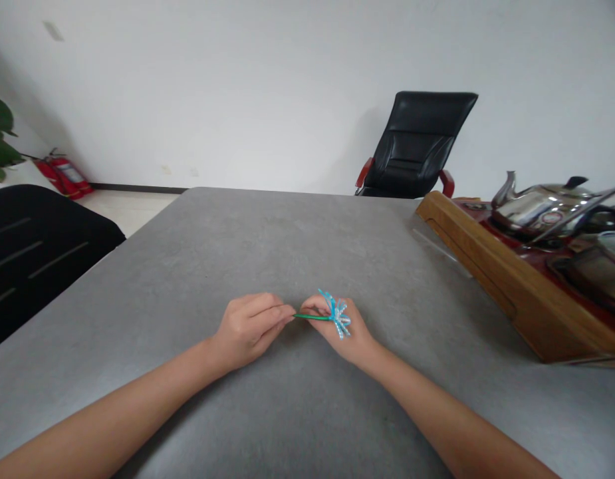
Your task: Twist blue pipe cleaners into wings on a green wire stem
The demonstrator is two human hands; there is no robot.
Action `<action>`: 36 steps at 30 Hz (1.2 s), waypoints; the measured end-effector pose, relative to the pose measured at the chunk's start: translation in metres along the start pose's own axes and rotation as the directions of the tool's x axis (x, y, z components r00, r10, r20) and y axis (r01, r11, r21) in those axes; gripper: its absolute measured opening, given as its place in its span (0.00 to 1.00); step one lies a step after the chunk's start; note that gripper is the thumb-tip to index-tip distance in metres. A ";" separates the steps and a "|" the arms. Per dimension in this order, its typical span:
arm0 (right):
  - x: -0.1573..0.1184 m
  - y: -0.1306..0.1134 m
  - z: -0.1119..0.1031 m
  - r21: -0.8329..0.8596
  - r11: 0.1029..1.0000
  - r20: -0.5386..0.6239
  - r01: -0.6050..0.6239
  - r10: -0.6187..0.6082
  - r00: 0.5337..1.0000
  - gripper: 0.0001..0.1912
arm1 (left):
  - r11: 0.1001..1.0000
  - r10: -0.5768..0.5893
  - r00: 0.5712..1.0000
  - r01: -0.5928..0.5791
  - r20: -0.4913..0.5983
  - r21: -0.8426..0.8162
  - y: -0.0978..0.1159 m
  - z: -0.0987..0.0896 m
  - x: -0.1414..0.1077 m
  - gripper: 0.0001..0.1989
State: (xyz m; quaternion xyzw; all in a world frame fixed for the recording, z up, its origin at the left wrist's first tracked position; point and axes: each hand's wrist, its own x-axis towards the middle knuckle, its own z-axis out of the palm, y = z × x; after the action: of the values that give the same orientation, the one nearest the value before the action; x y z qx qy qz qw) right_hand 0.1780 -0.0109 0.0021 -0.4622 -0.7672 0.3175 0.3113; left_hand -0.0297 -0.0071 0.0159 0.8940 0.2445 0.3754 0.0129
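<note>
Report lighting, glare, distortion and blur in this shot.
Head view: soft, even light; wide-angle distortion bows the grey tabletop edges; strong glare on the steel kettle; soft shadow beneath the left hand and right hand; the green-stemmed blue ribbon bow looks fairly sharp.

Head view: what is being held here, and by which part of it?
A craft flower with blue and white loops, held by its green stem: left hand at the stem's end, right hand just below the loops.

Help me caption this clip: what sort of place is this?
Probably an office or meeting room: a black office chair, a red fire extinguisher by the wall, a wooden tea tray with a steel kettle.
</note>
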 end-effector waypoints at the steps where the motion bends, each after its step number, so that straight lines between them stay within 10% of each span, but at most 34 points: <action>1: 0.002 0.002 -0.001 0.059 0.998 0.003 -0.001 0.001 1.000 0.12 | 0.999 0.035 0.999 -0.035 0.021 -0.007 0.000 0.000 0.000 0.07; 15: 0.012 0.007 -0.019 0.459 0.877 0.082 -0.143 0.118 0.990 0.11 | 0.984 0.177 0.970 -0.178 0.169 -0.005 0.000 -0.001 0.003 0.07; 36: 0.009 -0.017 -0.029 0.380 0.917 0.086 -0.118 0.092 0.992 0.10 | 0.976 0.171 0.959 -0.195 0.227 0.092 -0.003 0.005 0.000 0.07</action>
State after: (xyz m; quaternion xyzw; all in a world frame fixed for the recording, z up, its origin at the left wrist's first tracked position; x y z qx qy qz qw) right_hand 0.1884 -0.0031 0.0351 -0.4220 -0.6741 0.4932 0.3525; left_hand -0.0282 -0.0039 0.0117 0.9478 0.1786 0.2603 -0.0459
